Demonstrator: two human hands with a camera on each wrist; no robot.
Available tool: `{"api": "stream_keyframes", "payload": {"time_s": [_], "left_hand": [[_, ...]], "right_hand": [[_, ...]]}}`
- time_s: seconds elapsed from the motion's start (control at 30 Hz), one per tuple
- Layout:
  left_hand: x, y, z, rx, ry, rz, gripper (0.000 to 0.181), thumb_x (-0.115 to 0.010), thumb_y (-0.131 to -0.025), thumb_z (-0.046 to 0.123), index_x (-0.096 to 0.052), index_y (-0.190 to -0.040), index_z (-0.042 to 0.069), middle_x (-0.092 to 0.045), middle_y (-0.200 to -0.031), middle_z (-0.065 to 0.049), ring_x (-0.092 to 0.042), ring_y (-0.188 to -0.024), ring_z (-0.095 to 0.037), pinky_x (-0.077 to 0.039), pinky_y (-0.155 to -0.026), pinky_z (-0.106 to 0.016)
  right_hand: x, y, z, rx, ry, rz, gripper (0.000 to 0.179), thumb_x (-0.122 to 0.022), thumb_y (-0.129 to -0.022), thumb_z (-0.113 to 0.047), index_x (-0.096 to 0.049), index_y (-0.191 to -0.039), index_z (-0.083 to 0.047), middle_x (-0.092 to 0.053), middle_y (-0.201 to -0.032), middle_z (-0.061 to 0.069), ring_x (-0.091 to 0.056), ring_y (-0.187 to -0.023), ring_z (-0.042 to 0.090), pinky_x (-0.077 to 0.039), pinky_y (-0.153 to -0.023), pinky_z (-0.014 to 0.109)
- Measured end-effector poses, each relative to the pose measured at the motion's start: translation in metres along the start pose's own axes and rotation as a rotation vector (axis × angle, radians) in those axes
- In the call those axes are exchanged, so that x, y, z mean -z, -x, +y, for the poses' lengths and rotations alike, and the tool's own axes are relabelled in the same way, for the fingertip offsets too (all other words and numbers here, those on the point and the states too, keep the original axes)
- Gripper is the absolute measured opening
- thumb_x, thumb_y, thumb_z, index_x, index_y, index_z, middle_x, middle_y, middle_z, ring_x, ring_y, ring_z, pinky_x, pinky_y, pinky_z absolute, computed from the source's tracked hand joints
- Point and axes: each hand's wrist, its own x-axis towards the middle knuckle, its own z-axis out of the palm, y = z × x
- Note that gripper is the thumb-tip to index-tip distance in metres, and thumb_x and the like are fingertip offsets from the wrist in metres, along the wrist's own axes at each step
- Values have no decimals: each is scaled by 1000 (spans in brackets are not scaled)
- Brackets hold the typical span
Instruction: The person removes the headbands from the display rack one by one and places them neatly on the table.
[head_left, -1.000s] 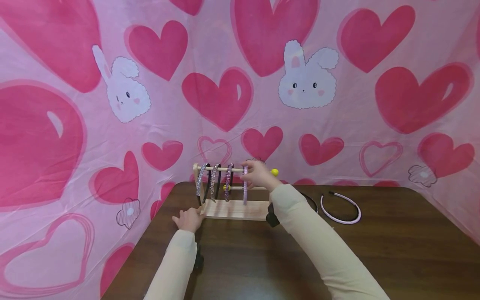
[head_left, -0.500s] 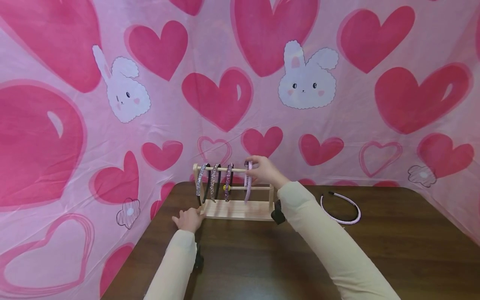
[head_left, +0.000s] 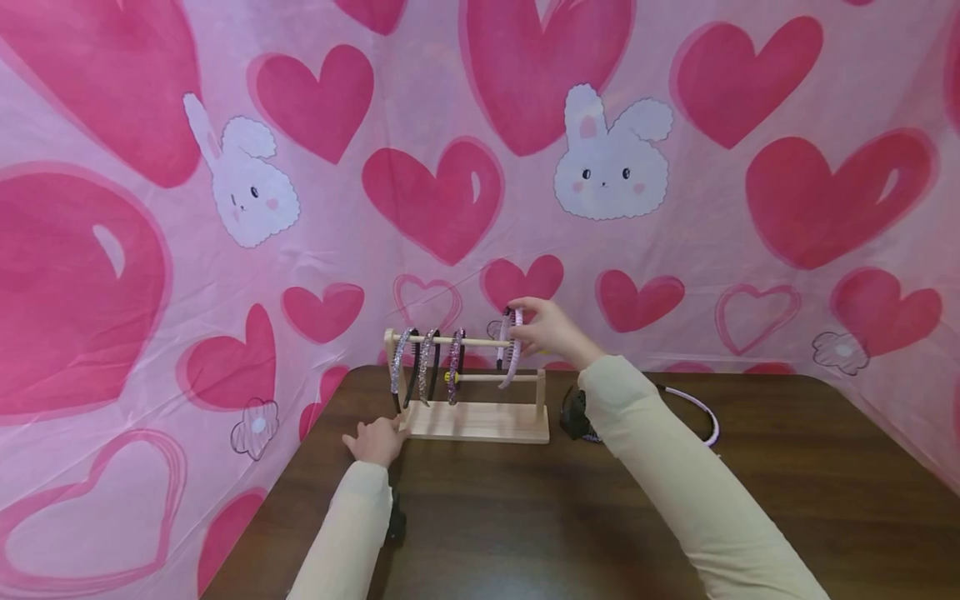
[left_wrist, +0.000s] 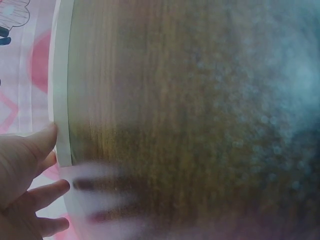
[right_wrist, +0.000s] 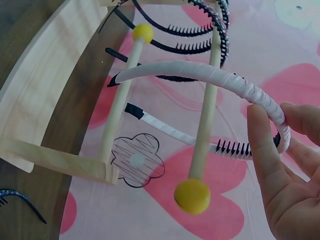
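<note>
My right hand pinches a lilac wrapped headband between thumb and fingers at its curved top. It hangs near the right end of the upper rod of a wooden stand, with the rod passing between its two legs. Black comb teeth line its inner side. At the stand's left end, my left hand touches the wooden base; in the left wrist view the thumb of that hand lies at the base's edge, its other fingers extended. Several glittery headbands hang farther left on the rod.
Yellow balls cap the rod ends, one a yellow knob on the upper rod. To the right of the stand, another lilac headband lies on the brown table, as does a dark blue glittery headband. A pink heart-patterned cloth stands behind.
My right hand has moved right and slightly up along the upper rod, carrying the lilac headband away from the glittery ones. The left hand has stayed in place.
</note>
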Motion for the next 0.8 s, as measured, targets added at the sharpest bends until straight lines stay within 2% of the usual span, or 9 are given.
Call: {"api": "stream_keyframes", "payload": {"time_s": [0.27, 0.53, 0.8], "left_hand": [[-1, -1, -1, 3, 4, -4, 47, -65, -85, 34, -58, -124, 8, -58, -115, -24, -44, -107, -45, -18, -88, -64], [1, 1, 1, 3, 9, -12, 47, -65, -86, 32, -57, -124, 8, -59, -114, -24, -44, -105, -43, -20, -87, -63], [2, 2, 1, -1, 7, -13, 47, -64, -86, 32, -57, -125, 8, -59, -113, -24, -44, -105, -43, -21, -87, -63]], "right_hand": [[13, 5, -1, 2, 25, 14, 53, -63, -84, -1, -44, -133, 0, -45, -120, 24, -62, -64, 23, -53, -62, 37], [28, 8, 2, -6, 4, 36, 52, -61, -86, 0, -42, -135, -1, -40, -131, 25, -63, -64, 23, -53, -62, 37], [42, 15, 1, -34, 17, 40, 54, -62, -87, -7, -40, -137, -4, -38, -134, 23, -63, -71, 27, -53, -66, 37]]}}
